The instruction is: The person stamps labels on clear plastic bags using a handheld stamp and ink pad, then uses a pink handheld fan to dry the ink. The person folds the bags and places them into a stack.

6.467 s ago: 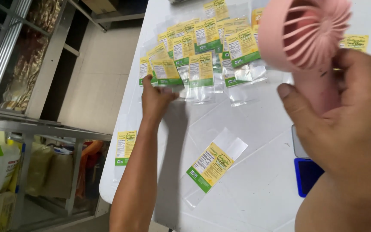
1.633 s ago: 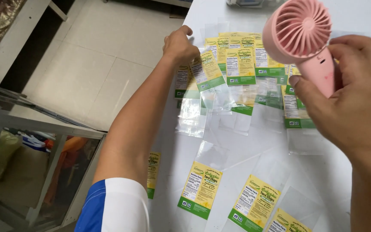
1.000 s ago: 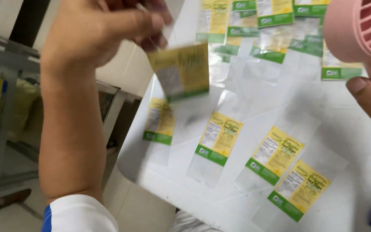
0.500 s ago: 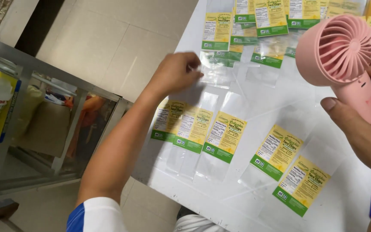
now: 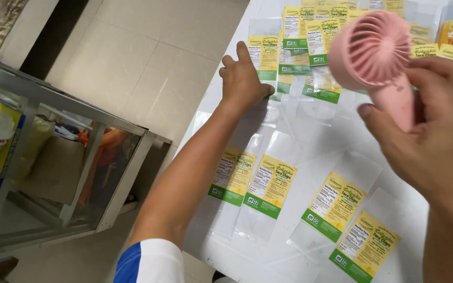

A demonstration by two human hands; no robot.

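Head view, looking down on a white counter [image 5: 289, 257] spread with clear plastic pouches, each bearing a yellow label with a green strip along its lower end. Near row of four pouches lying flat and empty, slightly overlapped at the left: pouch nearest the edge [image 5: 232, 175], next pouch [image 5: 270, 186], third pouch [image 5: 334, 207], fourth pouch [image 5: 368, 246]. Far row of pouches [image 5: 310, 47] overlapping like shingles, glossy and see-through below the labels. Left hand [image 5: 243, 78] pressed flat on the far row's leftmost pouches, fingers [image 5: 243, 52] together and stretched out, gripping nothing. Right hand [image 5: 436, 131] wrapped round the handle of a pink handheld fan [image 5: 376, 50], fingers clamped on it, thumb along the front; round slatted head of smooth matt plastic, held above the far row and hiding part of it. Left of the counter, pale floor tiles [image 5: 132, 57] and a metal-framed glass cabinet [image 5: 69, 157] with bags inside, contents unclear.
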